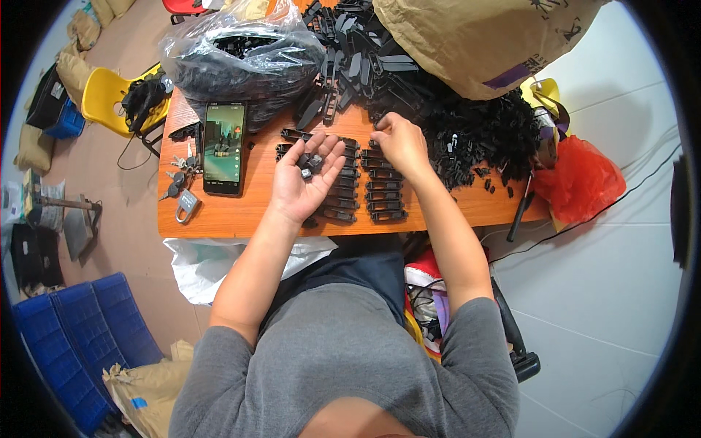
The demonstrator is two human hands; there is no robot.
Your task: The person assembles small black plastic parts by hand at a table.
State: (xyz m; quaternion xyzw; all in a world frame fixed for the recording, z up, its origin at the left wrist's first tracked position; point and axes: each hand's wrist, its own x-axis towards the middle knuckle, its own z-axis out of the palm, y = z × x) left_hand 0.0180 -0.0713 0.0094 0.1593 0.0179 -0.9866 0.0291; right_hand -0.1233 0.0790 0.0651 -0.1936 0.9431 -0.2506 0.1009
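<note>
Above the orange table (255,217): two bare hands, forearms reaching up from the lower edge.
Left hand (301,193): palm up and loosely cupped, fingers half spread, thumb out to the side; it is not closed round its load.
Small dark pieces (309,165): a little cluster lying on that palm near the base of the fingers; they overlap, so the count is unclear.
Right hand (401,147): back upward, thumb and fingers drawn close together at the far end of the right column; I cannot tell whether a piece is pinched between the tips.
Right column of black parts (385,196): long, narrow, lying crosswise one after another toward the table's near edge.
Left column of black parts (342,202): laid the same way just beside it, partly covered by the left hand.
Pile of small black bits (482,139): to the right of the right hand.
Heap of larger black parts (365,62): beyond both columns.
Phone (223,150): flat, screen lit, left of the left hand.
Padlock (187,206): near the phone, beside keys (177,184).
</note>
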